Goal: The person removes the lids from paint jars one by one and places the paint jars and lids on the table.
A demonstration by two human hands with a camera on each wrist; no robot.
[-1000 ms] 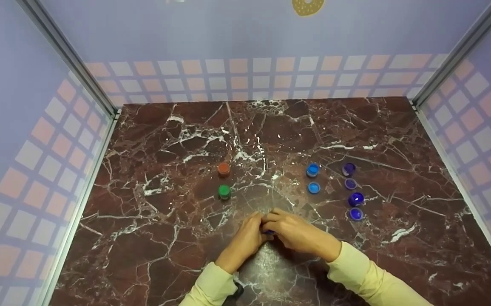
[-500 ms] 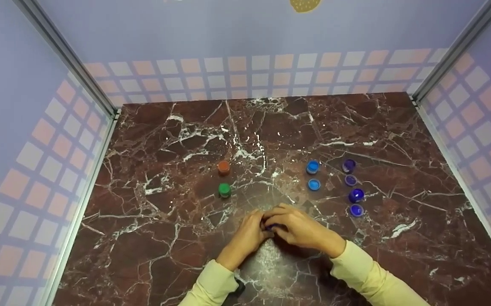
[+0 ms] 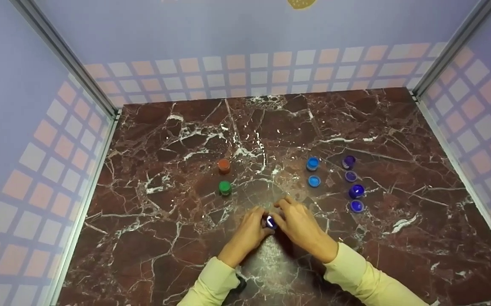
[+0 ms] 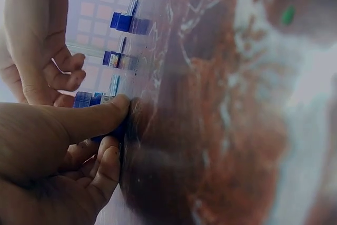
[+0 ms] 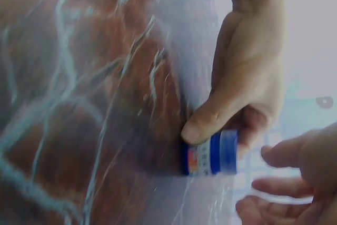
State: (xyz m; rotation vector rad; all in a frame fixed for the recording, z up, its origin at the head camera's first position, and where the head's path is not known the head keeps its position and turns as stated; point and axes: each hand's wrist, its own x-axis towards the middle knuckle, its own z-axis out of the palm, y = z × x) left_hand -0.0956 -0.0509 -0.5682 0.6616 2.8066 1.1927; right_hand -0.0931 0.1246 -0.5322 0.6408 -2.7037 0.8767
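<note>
A small dark blue paint jar [image 3: 271, 222] with a ridged lid stands on the table between the two hands. My left hand [image 3: 247, 233] pinches it from the side, thumb and fingers around its body, as the right wrist view also shows for the labelled jar [image 5: 202, 156]. Just right of the jar is my right hand [image 3: 302, 225]. Its fingers [image 5: 281, 185] are loosely bent and apart from the lid [image 5: 228, 152]. In the left wrist view, my left thumb [image 4: 100, 117] covers part of the jar.
An orange jar [image 3: 224, 166] and a green jar [image 3: 225, 188] stand beyond my left hand. To the right are light blue [image 3: 312, 164], purple [image 3: 349, 162] and blue [image 3: 356, 191] jars, each with a round lid in front. Walls border the marble-patterned table [image 3: 164, 263].
My right hand has let go of the jar's top and drawn slightly right, its fingers spreading. The jar's lid now shows. My left hand has kept its hold.
</note>
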